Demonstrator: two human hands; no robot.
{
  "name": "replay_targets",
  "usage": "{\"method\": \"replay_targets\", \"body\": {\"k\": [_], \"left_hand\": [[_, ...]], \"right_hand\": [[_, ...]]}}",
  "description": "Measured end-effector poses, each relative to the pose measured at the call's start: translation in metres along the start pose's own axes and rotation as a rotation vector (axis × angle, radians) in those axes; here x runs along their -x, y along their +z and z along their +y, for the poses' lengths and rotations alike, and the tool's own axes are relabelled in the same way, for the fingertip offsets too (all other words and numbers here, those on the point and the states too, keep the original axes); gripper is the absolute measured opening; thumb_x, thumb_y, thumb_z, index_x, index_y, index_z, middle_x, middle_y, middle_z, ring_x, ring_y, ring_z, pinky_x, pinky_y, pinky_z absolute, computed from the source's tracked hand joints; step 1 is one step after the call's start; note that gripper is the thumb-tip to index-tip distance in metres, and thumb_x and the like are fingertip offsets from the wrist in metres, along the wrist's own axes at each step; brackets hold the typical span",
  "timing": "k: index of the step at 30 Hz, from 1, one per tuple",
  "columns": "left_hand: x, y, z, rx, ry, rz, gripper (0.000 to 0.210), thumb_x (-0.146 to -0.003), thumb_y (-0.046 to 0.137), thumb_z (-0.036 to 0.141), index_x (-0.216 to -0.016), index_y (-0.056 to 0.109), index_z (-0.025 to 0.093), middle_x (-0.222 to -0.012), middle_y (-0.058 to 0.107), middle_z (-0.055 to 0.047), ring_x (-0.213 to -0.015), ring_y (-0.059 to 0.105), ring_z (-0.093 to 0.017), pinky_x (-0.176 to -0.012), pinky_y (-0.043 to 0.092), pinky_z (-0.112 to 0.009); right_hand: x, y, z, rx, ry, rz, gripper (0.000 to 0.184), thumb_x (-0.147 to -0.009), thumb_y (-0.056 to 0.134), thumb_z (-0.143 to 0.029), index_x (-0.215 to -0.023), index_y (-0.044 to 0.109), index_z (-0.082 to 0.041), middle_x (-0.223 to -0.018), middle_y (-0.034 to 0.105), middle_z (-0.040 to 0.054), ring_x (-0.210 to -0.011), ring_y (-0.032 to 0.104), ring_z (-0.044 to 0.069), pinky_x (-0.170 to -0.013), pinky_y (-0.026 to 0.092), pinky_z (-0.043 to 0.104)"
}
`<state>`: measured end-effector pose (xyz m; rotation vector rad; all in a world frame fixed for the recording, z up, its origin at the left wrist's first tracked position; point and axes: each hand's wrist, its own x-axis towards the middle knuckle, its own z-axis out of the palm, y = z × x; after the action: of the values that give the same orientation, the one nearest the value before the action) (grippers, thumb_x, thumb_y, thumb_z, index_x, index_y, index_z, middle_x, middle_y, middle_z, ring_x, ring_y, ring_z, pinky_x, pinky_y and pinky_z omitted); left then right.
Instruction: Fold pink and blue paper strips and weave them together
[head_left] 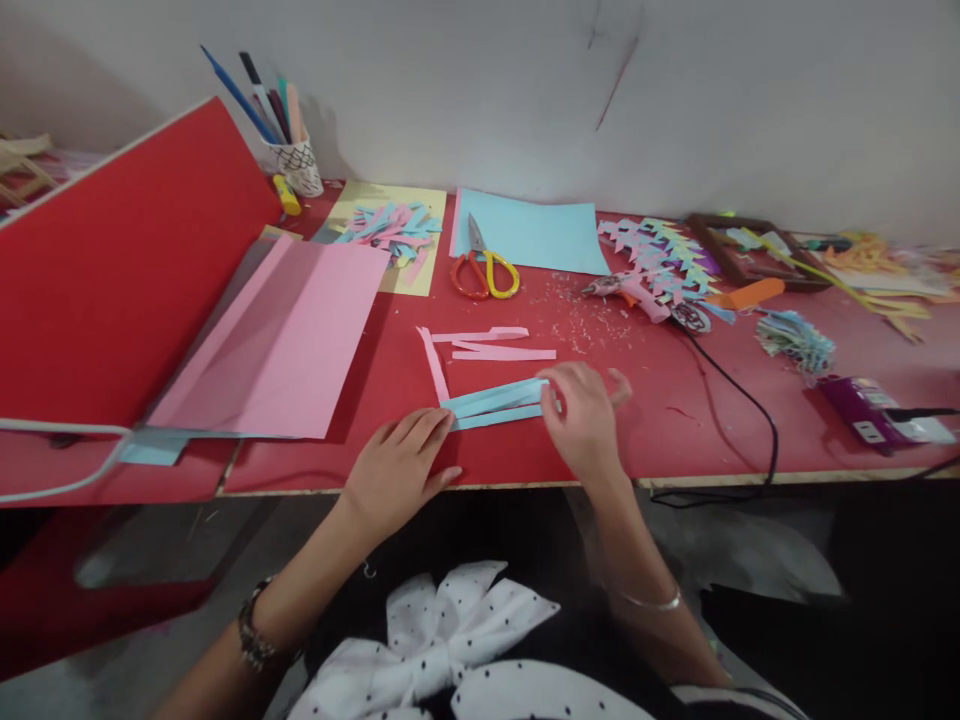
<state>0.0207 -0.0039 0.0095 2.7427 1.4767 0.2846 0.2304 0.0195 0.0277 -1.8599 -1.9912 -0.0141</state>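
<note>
Several narrow light-blue paper strips (pixel 495 402) lie side by side near the front of the red table. My left hand (pixel 401 465) rests flat at their left ends, fingers stretched and thumb apart. At the right ends, my right hand (pixel 586 415) is closed, with thumb and forefinger pinching a blue strip. Just beyond the blue strips are pink paper strips (pixel 506 353), one of them slanting down toward my left fingertips. Scissors (pixel 484 262) with one red and one yellow handle lie farther back, blades partly over a blue sheet (pixel 536 232).
Pink sheets (pixel 300 330) lean by a red board (pixel 135 270) on the left. A pen cup (pixel 298 168) stands by the wall. Cut paper pieces (pixel 394 232) cover a yellow sheet. To the right lie a corded glue gun (pixel 637 295) and a purple box (pixel 862 412).
</note>
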Motion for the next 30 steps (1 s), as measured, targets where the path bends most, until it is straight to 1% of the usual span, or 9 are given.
{"method": "replay_targets", "body": {"k": [2, 4, 6, 9, 16, 21, 28, 30], "left_hand": [[0.000, 0.000, 0.000, -0.022, 0.008, -0.005, 0.045, -0.078, 0.051, 0.041, -0.114, 0.054, 0.015, -0.111, 0.061, -0.011, -0.100, 0.056, -0.022, -0.083, 0.044, -0.032], [0.001, 0.000, -0.001, -0.033, 0.022, -0.007, 0.048, -0.078, 0.050, 0.044, -0.116, 0.052, 0.015, -0.111, 0.060, -0.011, -0.100, 0.056, -0.022, -0.083, 0.044, -0.031], [0.001, 0.000, -0.002, -0.029, 0.035, -0.002, 0.051, -0.078, 0.047, 0.046, -0.118, 0.050, 0.014, -0.111, 0.060, -0.012, -0.100, 0.056, -0.023, -0.083, 0.044, -0.032], [0.001, 0.001, -0.004, -0.003, 0.030, 0.011, 0.051, -0.080, 0.044, 0.047, -0.118, 0.049, 0.014, -0.110, 0.061, -0.012, -0.099, 0.056, -0.022, -0.083, 0.044, -0.033], [-0.001, 0.001, -0.006, 0.066, 0.013, 0.024, 0.034, -0.080, 0.047, 0.036, -0.108, 0.056, 0.018, -0.107, 0.063, -0.008, -0.098, 0.057, -0.021, -0.083, 0.044, -0.033], [-0.007, 0.001, -0.007, 0.178, -0.013, 0.100, 0.024, -0.081, 0.043, 0.024, -0.100, 0.058, 0.019, -0.099, 0.065, -0.005, -0.092, 0.058, -0.018, -0.080, 0.045, -0.032], [-0.011, 0.003, 0.000, 0.290, -0.129, 0.175, 0.011, -0.077, 0.051, 0.024, -0.083, 0.059, 0.019, -0.089, 0.066, -0.003, -0.086, 0.057, -0.018, -0.076, 0.046, -0.032], [-0.012, 0.004, 0.001, 0.297, -0.157, 0.197, 0.009, -0.076, 0.052, 0.023, -0.080, 0.058, 0.018, -0.087, 0.066, -0.003, -0.085, 0.057, -0.018, -0.076, 0.045, -0.031]], "right_hand": [[0.006, 0.004, -0.008, -0.107, -0.169, -0.129, 0.021, -0.083, 0.041, -0.025, -0.094, 0.059, -0.023, -0.102, 0.061, 0.0050, -0.098, 0.052, 0.019, -0.093, 0.020, 0.038], [0.011, 0.009, -0.014, -0.165, -0.264, -0.232, 0.021, -0.082, 0.045, -0.028, -0.097, 0.059, -0.024, -0.110, 0.058, 0.0050, -0.103, 0.050, 0.019, -0.092, 0.022, 0.037], [0.012, 0.012, -0.019, -0.173, -0.256, -0.268, 0.020, -0.082, 0.047, -0.029, -0.096, 0.060, -0.024, -0.113, 0.057, 0.0047, -0.104, 0.049, 0.020, -0.092, 0.021, 0.039], [0.010, 0.015, -0.020, -0.179, -0.208, -0.282, 0.017, -0.081, 0.050, -0.028, -0.093, 0.061, -0.025, -0.109, 0.059, 0.0048, -0.102, 0.050, 0.021, -0.089, 0.023, 0.039], [0.009, 0.016, -0.018, -0.206, -0.191, -0.230, 0.015, -0.081, 0.049, -0.025, -0.088, 0.062, -0.023, -0.103, 0.060, 0.0051, -0.096, 0.053, 0.020, -0.085, 0.022, 0.038], [0.013, 0.017, -0.015, -0.180, -0.148, -0.160, 0.013, -0.079, 0.050, -0.023, -0.084, 0.062, -0.023, -0.101, 0.061, 0.0032, -0.096, 0.053, 0.019, -0.089, 0.019, 0.038], [0.015, 0.015, -0.013, -0.229, -0.089, -0.121, 0.011, -0.078, 0.050, -0.027, -0.078, 0.060, -0.023, -0.097, 0.061, 0.0020, -0.095, 0.053, 0.018, -0.093, 0.013, 0.039], [0.015, 0.016, -0.013, -0.244, -0.081, -0.103, 0.010, -0.077, 0.050, -0.026, -0.079, 0.059, -0.023, -0.096, 0.061, 0.0015, -0.095, 0.053, 0.018, -0.093, 0.012, 0.039]]}}
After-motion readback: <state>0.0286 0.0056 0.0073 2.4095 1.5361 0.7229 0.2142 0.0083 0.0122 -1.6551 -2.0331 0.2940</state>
